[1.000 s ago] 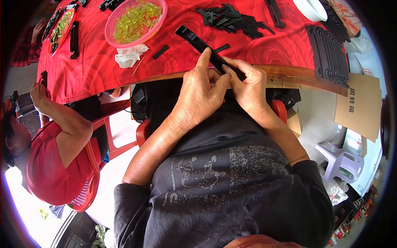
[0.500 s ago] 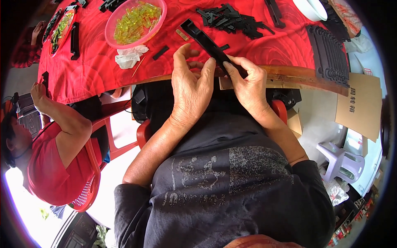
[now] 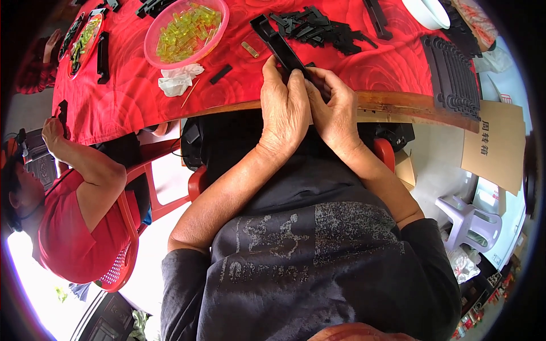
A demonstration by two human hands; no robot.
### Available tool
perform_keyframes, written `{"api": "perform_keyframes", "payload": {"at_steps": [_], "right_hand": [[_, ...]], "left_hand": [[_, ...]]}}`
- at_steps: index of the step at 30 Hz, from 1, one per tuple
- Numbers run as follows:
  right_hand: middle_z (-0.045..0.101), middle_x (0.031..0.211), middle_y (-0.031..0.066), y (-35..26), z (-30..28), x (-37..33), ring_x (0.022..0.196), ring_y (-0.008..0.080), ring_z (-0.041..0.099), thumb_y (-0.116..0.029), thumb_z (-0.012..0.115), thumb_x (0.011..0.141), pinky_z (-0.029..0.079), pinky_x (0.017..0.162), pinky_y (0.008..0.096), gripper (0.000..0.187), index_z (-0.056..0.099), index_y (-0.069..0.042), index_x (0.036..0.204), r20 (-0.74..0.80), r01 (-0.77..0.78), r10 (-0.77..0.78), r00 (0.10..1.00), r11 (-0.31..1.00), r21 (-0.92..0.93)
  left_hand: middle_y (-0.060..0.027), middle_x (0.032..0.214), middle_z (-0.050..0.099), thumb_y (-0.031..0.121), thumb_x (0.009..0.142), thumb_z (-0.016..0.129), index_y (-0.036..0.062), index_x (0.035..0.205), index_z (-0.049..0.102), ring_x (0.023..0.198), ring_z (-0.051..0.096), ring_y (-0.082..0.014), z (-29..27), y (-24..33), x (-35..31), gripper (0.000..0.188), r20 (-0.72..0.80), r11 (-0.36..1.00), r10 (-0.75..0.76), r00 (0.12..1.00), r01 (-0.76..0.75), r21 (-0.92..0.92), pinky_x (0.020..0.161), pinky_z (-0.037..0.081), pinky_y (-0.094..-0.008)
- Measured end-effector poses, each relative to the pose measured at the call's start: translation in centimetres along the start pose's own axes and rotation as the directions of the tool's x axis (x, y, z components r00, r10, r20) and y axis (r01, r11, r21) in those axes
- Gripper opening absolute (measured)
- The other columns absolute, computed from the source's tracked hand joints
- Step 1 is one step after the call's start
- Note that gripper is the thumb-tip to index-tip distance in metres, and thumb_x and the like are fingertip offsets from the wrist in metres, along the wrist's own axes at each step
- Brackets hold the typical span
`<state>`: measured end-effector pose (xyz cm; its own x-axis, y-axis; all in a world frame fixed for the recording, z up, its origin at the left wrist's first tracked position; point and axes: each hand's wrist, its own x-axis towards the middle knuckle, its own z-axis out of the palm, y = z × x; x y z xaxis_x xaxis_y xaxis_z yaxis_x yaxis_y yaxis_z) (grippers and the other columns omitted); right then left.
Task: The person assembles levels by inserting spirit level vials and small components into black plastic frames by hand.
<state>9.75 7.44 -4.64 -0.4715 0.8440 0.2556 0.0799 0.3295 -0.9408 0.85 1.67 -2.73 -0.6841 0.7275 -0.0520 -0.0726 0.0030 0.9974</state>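
Between my two hands, over the table's front edge, is a long black plastic channel-shaped part (image 3: 278, 43), its far end tilted up to the left. My left hand (image 3: 284, 108) is closed on its left side, thumb lying along the top. Around the near end wrap the fingers of my right hand (image 3: 336, 108), which hide that end. Just beyond my hands lies a heap of small black plastic strips (image 3: 318, 27). To the left, a single black strip (image 3: 220, 74) and a small yellowish piece (image 3: 249, 50) rest on the red cloth (image 3: 239, 85).
A pink bowl (image 3: 149, 48) of yellow-green clear pieces stands left of the heap, beside a crumpled white tissue (image 3: 177, 79). Stacked black parts (image 3: 452, 77) sit at the right edge, a white bowl (image 3: 427, 14) behind them. A person in red (image 3: 74, 227) sits at left.
My left hand has moved right and closed on the black part; before, its fingers were spread beside it. The part has shifted slightly.
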Motion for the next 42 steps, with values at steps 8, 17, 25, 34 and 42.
{"api": "perform_keyframes", "payload": {"at_steps": [8, 17, 25, 34, 42], "right_hand": [[0.07, 0.079, 0.016, 0.2, -0.2, 0.2, 0.067, 0.0215, 0.069, -0.012, 0.062, 0.094, 0.053, 0.062, 0.0338, 0.027, 0.066, 0.002, 0.117, 0.043, -0.117, 0.124, 0.991, 0.984, -0.133], [0.071, 0.098, 0.0247, 0.3, -0.2, 0.3, 0.091, 0.0322, 0.073, -0.01, 0.062, 0.093, 0.056, 0.076, 0.0373, 0.029, 0.067, 0.002, 0.119, 0.049, 0.039, -0.033, 0.998, 0.991, -0.129], [0.071, 0.099, 0.0238, -0.4, -0.1, 0.4, 0.091, 0.0349, 0.073, -0.004, 0.062, 0.091, 0.056, 0.077, 0.0377, 0.031, 0.066, 0.003, 0.122, 0.036, 0.13, -0.127, 0.991, 0.986, -0.105], [0.07, 0.099, 0.0237, -0.2, -0.3, 0.2, 0.089, 0.0354, 0.072, -0.002, 0.062, 0.09, 0.056, 0.075, 0.0387, 0.035, 0.065, 0.003, 0.124, 0.067, 0.193, -0.186, 0.98, 0.971, -0.138], [0.071, 0.105, 0.0218, -1.4, -0.3, -0.1, 0.099, 0.0319, 0.072, 0.002, 0.062, 0.088, 0.057, 0.083, 0.0362, 0.034, 0.063, 0.004, 0.122, 0.107, 0.069, -0.059, 0.992, 0.993, -0.092]], "left_hand": [[-0.0118, 0.085, 0.064, 0.011, 0.097, 0.048, -0.0087, 0.124, 0.048, 0.073, 0.062, -0.0166, 1.4, 0.9, 0.4, 0.034, -0.077, 0.996, -0.028, 0.997, 0.034, 0.078, 0.068, 0.053, -0.0318], [-0.0221, 0.078, 0.067, 0.01, 0.098, 0.042, -0.0089, 0.129, 0.043, 0.069, 0.067, -0.0374, 1.4, -0.5, 1.1, 0.037, -0.046, 0.966, 0.072, 0.996, -0.059, 0.252, 0.065, 0.052, -0.0467], [-0.0261, 0.087, 0.065, 0.016, 0.102, 0.048, -0.0092, 0.119, 0.045, 0.079, 0.066, -0.0394, 1.6, -0.8, 1.6, 0.03, -0.105, 0.973, 0.045, 0.993, -0.019, 0.229, 0.071, 0.05, -0.0467], [-0.0232, 0.083, 0.064, 0.011, 0.101, 0.05, -0.0081, 0.112, 0.047, 0.076, 0.066, -0.0376, 1.6, -0.3, 1.2, 0.023, -0.117, 0.983, 0.035, 0.993, -0.013, 0.184, 0.067, 0.05, -0.0463], [-0.0229, 0.085, 0.065, 0.008, 0.099, 0.049, -0.0077, 0.111, 0.047, 0.074, 0.067, -0.0332, 1.2, -0.8, 1.2, 0.02, -0.135, 0.996, 0.022, 0.991, -0.01, 0.088, 0.064, 0.052, -0.0438]]}}
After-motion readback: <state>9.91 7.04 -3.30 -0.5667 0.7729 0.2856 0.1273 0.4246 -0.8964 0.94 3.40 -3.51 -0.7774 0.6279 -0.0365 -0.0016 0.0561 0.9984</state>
